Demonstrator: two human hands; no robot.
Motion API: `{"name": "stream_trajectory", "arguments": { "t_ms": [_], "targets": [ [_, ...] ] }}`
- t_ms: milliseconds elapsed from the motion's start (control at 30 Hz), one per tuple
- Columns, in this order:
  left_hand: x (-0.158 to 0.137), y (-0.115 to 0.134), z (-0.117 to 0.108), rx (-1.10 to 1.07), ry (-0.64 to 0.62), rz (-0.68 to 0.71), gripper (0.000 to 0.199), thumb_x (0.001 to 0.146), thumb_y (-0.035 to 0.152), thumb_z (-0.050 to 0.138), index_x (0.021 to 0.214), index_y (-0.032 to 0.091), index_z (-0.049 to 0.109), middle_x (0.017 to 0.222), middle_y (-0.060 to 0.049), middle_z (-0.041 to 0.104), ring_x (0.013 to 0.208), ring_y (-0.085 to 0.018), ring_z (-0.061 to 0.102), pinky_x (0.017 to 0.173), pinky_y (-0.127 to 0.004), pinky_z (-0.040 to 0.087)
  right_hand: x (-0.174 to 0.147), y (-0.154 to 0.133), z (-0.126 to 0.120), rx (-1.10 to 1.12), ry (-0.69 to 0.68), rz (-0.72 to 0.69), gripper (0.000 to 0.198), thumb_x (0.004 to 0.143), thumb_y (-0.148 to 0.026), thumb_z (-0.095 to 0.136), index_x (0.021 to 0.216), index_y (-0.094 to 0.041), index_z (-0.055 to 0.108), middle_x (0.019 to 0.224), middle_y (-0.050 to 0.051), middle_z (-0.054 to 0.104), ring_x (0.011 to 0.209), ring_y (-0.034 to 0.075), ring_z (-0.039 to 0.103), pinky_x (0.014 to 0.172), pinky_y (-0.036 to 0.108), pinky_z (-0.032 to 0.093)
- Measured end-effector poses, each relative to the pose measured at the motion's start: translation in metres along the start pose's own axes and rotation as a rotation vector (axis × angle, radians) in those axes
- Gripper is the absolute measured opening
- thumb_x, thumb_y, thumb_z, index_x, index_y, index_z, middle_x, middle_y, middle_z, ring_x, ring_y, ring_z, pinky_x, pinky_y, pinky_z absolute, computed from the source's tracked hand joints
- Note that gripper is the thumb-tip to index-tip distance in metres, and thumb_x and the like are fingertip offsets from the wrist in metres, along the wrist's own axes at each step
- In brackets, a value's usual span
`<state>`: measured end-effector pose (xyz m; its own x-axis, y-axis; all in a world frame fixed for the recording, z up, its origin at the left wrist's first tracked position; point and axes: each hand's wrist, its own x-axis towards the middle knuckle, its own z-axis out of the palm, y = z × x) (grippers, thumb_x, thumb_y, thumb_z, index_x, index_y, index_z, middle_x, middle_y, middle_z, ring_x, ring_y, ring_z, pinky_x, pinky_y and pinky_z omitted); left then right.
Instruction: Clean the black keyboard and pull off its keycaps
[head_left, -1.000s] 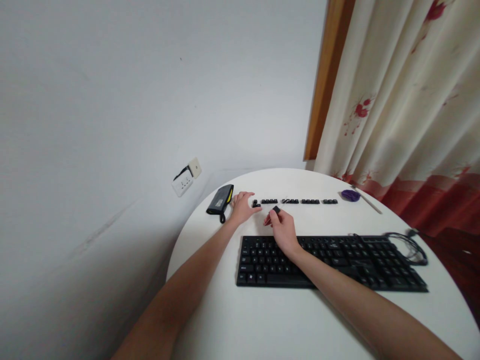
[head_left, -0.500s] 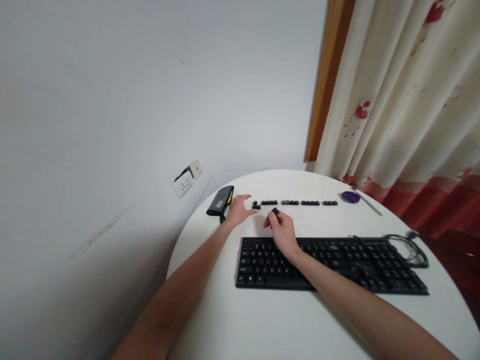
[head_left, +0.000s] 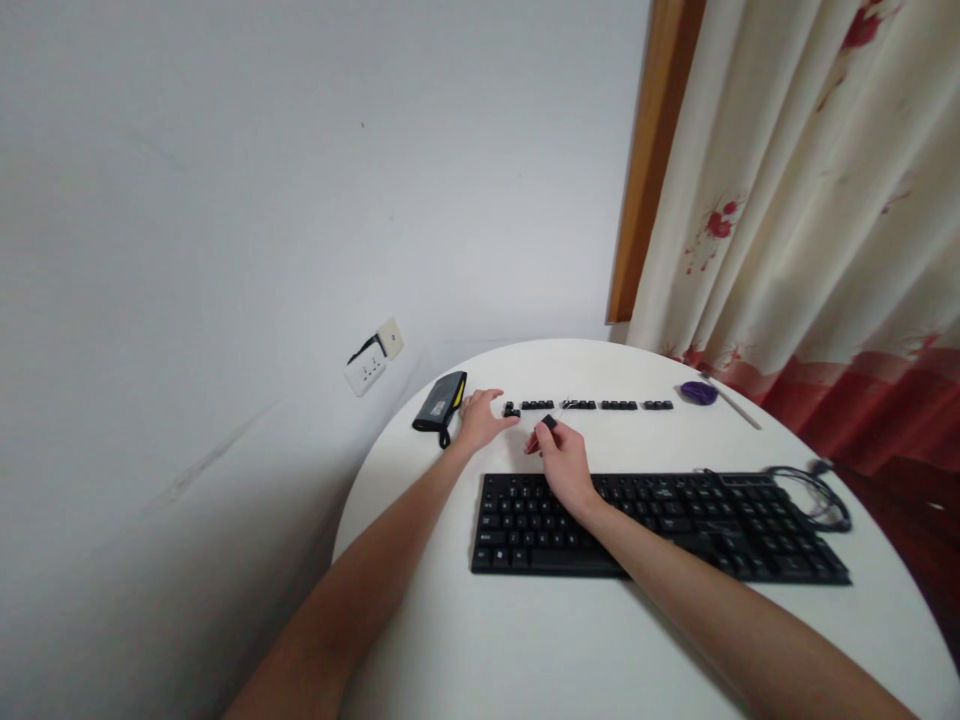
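My left hand [head_left: 480,420] rests on the white table with thumb and fingers apart, just left of a few loose black keycaps [head_left: 512,411]. It holds nothing that I can see. Closed around a keycap puller [head_left: 550,423] with a black grip, my right hand [head_left: 564,458] hovers over the back edge of the black keyboard [head_left: 600,562]. Thin wires of the puller reach up toward the keycaps. Further right, short groups of black keycaps [head_left: 619,405] form a row behind the keyboard.
A dark case with a yellow stripe [head_left: 442,402] lies left of my left hand. At the right are a purple round object [head_left: 698,393], a pale stick or brush [head_left: 735,405] and the coiled keyboard cable [head_left: 825,505]. The wall and a curtain [head_left: 750,250] border the round table [head_left: 405,520].
The view has shifted very slightly. Both hands stay nearly where they were, and my right hand keeps its grip on the keycap puller.
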<state>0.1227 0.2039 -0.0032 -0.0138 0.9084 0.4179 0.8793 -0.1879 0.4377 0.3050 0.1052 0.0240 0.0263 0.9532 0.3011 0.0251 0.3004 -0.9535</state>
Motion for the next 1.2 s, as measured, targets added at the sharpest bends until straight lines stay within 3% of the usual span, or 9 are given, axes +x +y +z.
{"name": "stream_trajectory", "arguments": {
  "t_ms": [267, 533, 967, 1200],
  "targets": [
    [0.000, -0.001, 0.003, 0.035, -0.015, -0.036, 0.067, 0.065, 0.049, 0.079, 0.122, 0.022, 0.057, 0.116, -0.009, 0.059, 0.112, -0.031, 0.050, 0.098, -0.041, 0.035, 0.001, 0.002, 0.000, -0.001, -0.004, 0.003, 0.036, 0.091, -0.040, 0.047, 0.067, -0.017, 0.061, 0.065, 0.005, 0.066, 0.063, 0.018, 0.062, 0.065, 0.029, 0.045],
    [0.002, -0.019, 0.001, -0.082, -0.024, 0.051, 0.062, 0.066, 0.038, 0.081, 0.120, 0.018, 0.057, 0.112, -0.009, 0.060, 0.106, -0.025, 0.056, 0.095, -0.036, 0.041, -0.001, -0.002, -0.001, 0.001, -0.015, 0.001, 0.036, 0.091, -0.038, 0.047, 0.066, -0.017, 0.061, 0.065, 0.005, 0.066, 0.064, 0.018, 0.062, 0.065, 0.028, 0.046],
    [0.002, -0.015, 0.003, -0.068, 0.018, 0.044, 0.056, 0.066, 0.038, 0.082, 0.113, 0.018, 0.060, 0.105, -0.008, 0.062, 0.102, -0.025, 0.058, 0.094, -0.036, 0.043, 0.000, -0.003, 0.000, 0.002, -0.010, 0.002, 0.036, 0.090, -0.039, 0.047, 0.066, -0.018, 0.062, 0.065, 0.005, 0.067, 0.063, 0.018, 0.062, 0.065, 0.028, 0.046],
    [0.002, -0.018, 0.001, -0.094, -0.005, 0.036, 0.027, 0.067, 0.038, 0.081, 0.083, 0.020, 0.068, 0.093, -0.004, 0.060, 0.097, -0.021, 0.058, 0.092, -0.033, 0.044, -0.001, -0.001, 0.000, -0.002, -0.010, 0.004, 0.037, 0.091, -0.040, 0.047, 0.065, -0.018, 0.061, 0.065, 0.005, 0.067, 0.064, 0.018, 0.063, 0.065, 0.029, 0.046]
  ]
}}
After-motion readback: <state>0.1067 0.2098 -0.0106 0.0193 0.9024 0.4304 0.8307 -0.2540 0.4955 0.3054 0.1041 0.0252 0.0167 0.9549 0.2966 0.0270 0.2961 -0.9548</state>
